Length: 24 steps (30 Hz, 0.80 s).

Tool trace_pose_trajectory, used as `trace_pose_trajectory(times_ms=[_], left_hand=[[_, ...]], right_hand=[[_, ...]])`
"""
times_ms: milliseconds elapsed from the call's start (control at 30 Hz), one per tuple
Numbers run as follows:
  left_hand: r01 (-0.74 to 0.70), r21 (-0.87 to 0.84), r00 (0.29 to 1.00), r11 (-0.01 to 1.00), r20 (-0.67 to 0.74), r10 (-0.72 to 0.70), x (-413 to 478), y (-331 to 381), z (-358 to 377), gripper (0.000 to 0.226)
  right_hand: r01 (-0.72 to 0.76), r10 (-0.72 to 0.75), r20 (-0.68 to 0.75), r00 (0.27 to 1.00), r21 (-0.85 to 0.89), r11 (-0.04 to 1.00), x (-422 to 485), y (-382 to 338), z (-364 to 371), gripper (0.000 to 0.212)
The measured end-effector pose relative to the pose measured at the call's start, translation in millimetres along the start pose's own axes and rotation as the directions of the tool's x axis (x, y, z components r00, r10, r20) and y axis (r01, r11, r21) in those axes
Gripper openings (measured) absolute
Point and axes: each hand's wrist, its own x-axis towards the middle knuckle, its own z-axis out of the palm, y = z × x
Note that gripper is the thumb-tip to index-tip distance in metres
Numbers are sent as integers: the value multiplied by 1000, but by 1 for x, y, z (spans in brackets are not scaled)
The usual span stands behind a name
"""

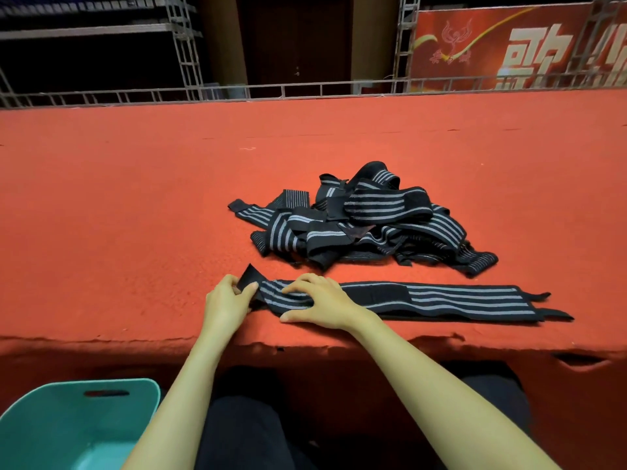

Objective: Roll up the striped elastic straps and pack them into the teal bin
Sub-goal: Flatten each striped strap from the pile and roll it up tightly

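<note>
Pinching the black end of the striped strap, the left hand curls inward; the right hand, fingers spread, presses it flat.

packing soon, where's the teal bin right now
Head view, bottom left: the teal bin sits below the front edge of the red ledge, lower left of the left hand.

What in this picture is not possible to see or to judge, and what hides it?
Head view:
- teal bin: cut off by the left and bottom edges; contents uncertain.
- pile of straps: overlapping, so their number is unclear.
- flat strap: the right hand covers part and the left hand pinches its end, hiding any roll.
</note>
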Motion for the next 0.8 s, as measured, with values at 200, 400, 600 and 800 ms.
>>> trace_pose_trajectory(times_ms=[200,400,600,800], left_hand=[[81,203,996,976,-40,-75,11,-6,-1,54],[-276,326,957,904,181,226,10,6,3,50],[-126,326,983,937,168,74,12,11,-5,31],[-41,-93,994,995,99,50,19,13,-10,18]], right_hand=[[14,-14,10,1000,-73,997,-5,-3,-2,53],[20,-17,27,999,-93,996,-7,-11,-4,47],[13,-10,46,999,-74,997,-8,-13,-6,44],[5,-3,46,999,-46,999,-7,-13,-7,43]])
